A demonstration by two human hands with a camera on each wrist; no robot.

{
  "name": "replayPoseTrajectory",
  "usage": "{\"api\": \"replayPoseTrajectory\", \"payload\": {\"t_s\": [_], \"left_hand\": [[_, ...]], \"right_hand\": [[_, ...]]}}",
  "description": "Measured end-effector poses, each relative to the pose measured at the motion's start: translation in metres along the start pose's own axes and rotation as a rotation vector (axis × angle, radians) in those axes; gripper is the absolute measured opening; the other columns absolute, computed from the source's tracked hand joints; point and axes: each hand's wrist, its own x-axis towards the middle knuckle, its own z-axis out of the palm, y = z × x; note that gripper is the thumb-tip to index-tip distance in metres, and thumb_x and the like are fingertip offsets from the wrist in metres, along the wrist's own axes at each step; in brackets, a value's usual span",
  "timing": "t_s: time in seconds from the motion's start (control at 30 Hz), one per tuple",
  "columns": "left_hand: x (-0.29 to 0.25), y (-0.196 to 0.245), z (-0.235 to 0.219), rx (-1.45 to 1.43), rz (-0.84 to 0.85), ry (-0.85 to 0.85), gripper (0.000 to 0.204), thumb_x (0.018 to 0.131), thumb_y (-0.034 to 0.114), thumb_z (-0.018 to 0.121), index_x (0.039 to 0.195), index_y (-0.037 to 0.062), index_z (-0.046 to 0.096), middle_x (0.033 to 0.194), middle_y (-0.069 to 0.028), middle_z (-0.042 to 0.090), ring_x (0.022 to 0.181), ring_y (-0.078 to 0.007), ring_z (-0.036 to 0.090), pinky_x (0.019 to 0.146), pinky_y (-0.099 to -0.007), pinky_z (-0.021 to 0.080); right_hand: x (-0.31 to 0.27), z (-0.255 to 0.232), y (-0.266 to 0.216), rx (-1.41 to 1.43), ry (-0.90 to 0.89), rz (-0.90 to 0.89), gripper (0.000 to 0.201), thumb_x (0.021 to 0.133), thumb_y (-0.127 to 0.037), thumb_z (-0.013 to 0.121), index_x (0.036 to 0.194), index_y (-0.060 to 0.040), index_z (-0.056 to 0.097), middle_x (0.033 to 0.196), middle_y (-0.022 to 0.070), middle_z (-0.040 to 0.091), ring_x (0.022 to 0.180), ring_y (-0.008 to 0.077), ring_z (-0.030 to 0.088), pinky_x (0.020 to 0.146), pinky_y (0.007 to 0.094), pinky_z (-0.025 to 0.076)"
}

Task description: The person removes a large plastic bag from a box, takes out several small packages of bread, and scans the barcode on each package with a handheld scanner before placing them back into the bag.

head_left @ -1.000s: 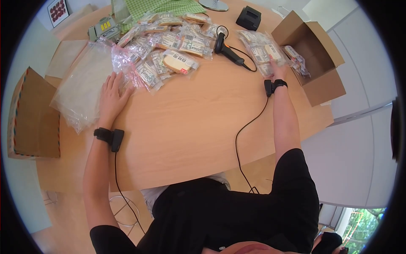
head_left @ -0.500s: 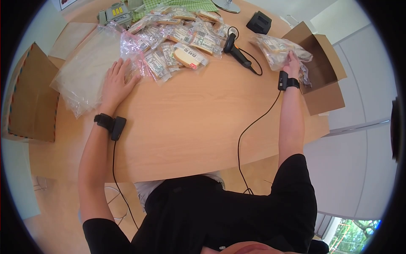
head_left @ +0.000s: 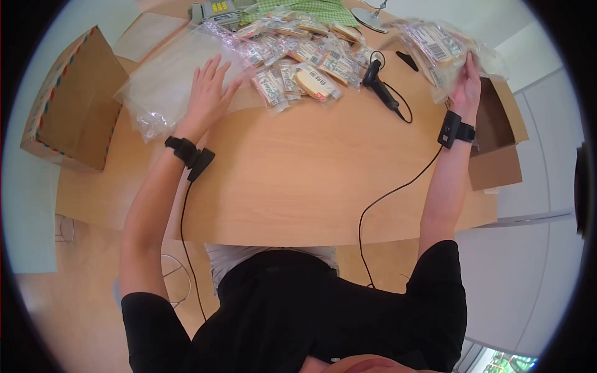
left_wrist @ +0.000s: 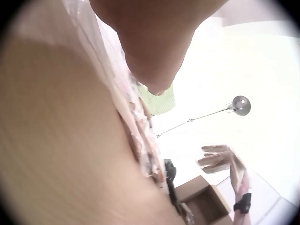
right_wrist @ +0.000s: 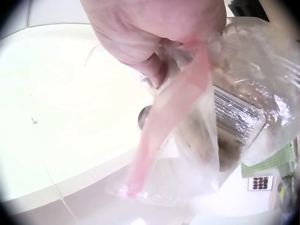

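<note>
My right hand (head_left: 466,90) grips a clear plastic bag (head_left: 435,50) at its near side, holding it up by the far side of the open cardboard box (head_left: 494,149). Wrapped packets with barcode labels (right_wrist: 236,115) show through the bag, and a pink strip (right_wrist: 168,117) runs along its mouth in the right wrist view. My left hand (head_left: 208,99) has its fingers straight and spread, over the right part of flat, clear plastic bags (head_left: 168,81). Right of it lies a heap of individually wrapped flat packets (head_left: 305,53), one with a red mark (head_left: 318,82) at the front.
A black barcode scanner (head_left: 380,87) with a looped cable lies right of the heap. At the left stands another cardboard box (head_left: 78,102) with a striped edge. A green checked cloth (head_left: 311,9), a grey device (head_left: 216,12) and a lamp base (head_left: 370,18) are at the back.
My right hand has lifted the bag of packets off the table and carried it up and right, by the box. The left hand has risen slightly from the flat bags. The head view has shifted.
</note>
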Motion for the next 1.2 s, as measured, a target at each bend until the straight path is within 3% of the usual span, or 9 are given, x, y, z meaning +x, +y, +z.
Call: {"api": "replayPoseTrajectory", "payload": {"t_s": [0.07,0.17,0.27,0.33,0.47,0.5,0.7,0.8,1.2], "left_hand": [[0.023,0.021,-0.028,-0.056,-0.007,-0.052,0.070,0.107,0.055,0.055,0.153,0.0018,0.053,0.163,-0.0197,0.048,0.147,-0.0368,0.050,0.123,-0.0547,0.035],[0.058,0.043,-0.040,-0.901,-0.305,-0.259,0.070,0.110,0.056,0.052,0.157,0.0050,0.048,0.160,-0.0202,0.052,0.140,-0.0348,0.059,0.120,-0.0535,0.040],[0.070,0.079,-0.058,-1.745,-0.905,-0.452,0.073,0.111,0.059,0.047,0.159,0.0048,0.044,0.152,-0.0192,0.058,0.134,-0.0317,0.063,0.118,-0.0494,0.046],[0.068,0.082,-0.045,-1.977,-0.748,-0.425,0.075,0.110,0.059,0.048,0.160,0.0034,0.042,0.151,-0.0187,0.059,0.132,-0.0311,0.064,0.118,-0.0479,0.047],[0.067,0.094,-0.053,-1.722,-0.795,-0.286,0.072,0.110,0.057,0.050,0.155,0.0008,0.046,0.145,-0.0168,0.063,0.128,-0.0295,0.066,0.116,-0.0480,0.051],[0.069,0.086,-0.050,-1.730,-0.870,-0.321,0.059,0.111,0.053,0.052,0.148,0.0079,0.056,0.144,-0.0063,0.064,0.127,-0.0200,0.065,0.102,-0.0357,0.056],[0.107,0.086,-0.078,-1.395,-0.815,-0.022,0.038,0.113,0.033,0.056,0.126,-0.0010,0.068,0.115,-0.0090,0.075,0.100,-0.0147,0.071,0.087,-0.0282,0.056],[0.131,0.062,-0.068,-1.218,-0.631,0.060,0.039,0.113,0.032,0.056,0.117,-0.0037,0.071,0.104,-0.0051,0.074,0.090,-0.0111,0.067,0.081,-0.0272,0.054],[0.237,0.068,-0.097,-1.057,-0.521,0.234,0.036,0.108,0.021,0.065,0.128,-0.0082,0.069,0.109,-0.0073,0.074,0.087,-0.0144,0.068,0.075,-0.0299,0.057]], "right_hand": [[-0.019,0.043,0.011,0.086,-0.063,0.020,0.036,0.104,-0.015,0.071,0.137,-0.0037,0.061,0.130,0.0073,0.070,0.119,0.0201,0.067,0.109,0.0357,0.051],[-0.020,0.063,0.054,0.167,-0.114,0.177,0.044,0.111,-0.025,0.059,0.149,-0.0033,0.056,0.145,0.0158,0.065,0.132,0.0295,0.064,0.114,0.0470,0.052],[-0.062,0.108,0.088,0.659,-0.558,0.600,0.048,0.112,-0.032,0.057,0.150,-0.0031,0.055,0.146,0.0172,0.064,0.129,0.0299,0.067,0.110,0.0470,0.056],[-0.075,0.115,0.130,0.540,-0.407,0.587,0.049,0.112,-0.032,0.056,0.151,-0.0026,0.054,0.146,0.0173,0.064,0.126,0.0293,0.068,0.107,0.0462,0.058],[-0.093,0.121,0.156,0.623,-0.522,0.575,0.042,0.112,-0.017,0.056,0.150,-0.0024,0.051,0.138,0.0119,0.067,0.121,0.0212,0.069,0.103,0.0382,0.059],[-0.091,0.117,0.163,0.570,-0.459,0.596,0.041,0.111,-0.017,0.057,0.149,-0.0025,0.053,0.138,0.0113,0.067,0.120,0.0205,0.069,0.102,0.0377,0.059],[-0.090,0.112,0.177,0.293,-0.201,0.578,0.035,0.108,-0.017,0.063,0.141,-0.0036,0.061,0.133,0.0070,0.070,0.114,0.0171,0.070,0.100,0.0341,0.058],[-0.096,0.119,0.175,0.318,-0.136,0.534,0.035,0.107,-0.020,0.065,0.139,-0.0036,0.063,0.131,0.0058,0.071,0.115,0.0166,0.069,0.100,0.0337,0.057],[-0.095,0.108,0.195,0.414,-0.198,0.645,0.052,0.105,-0.032,0.070,0.148,-0.0098,0.050,0.139,0.0088,0.061,0.123,0.0239,0.065,0.102,0.0448,0.059]]}}
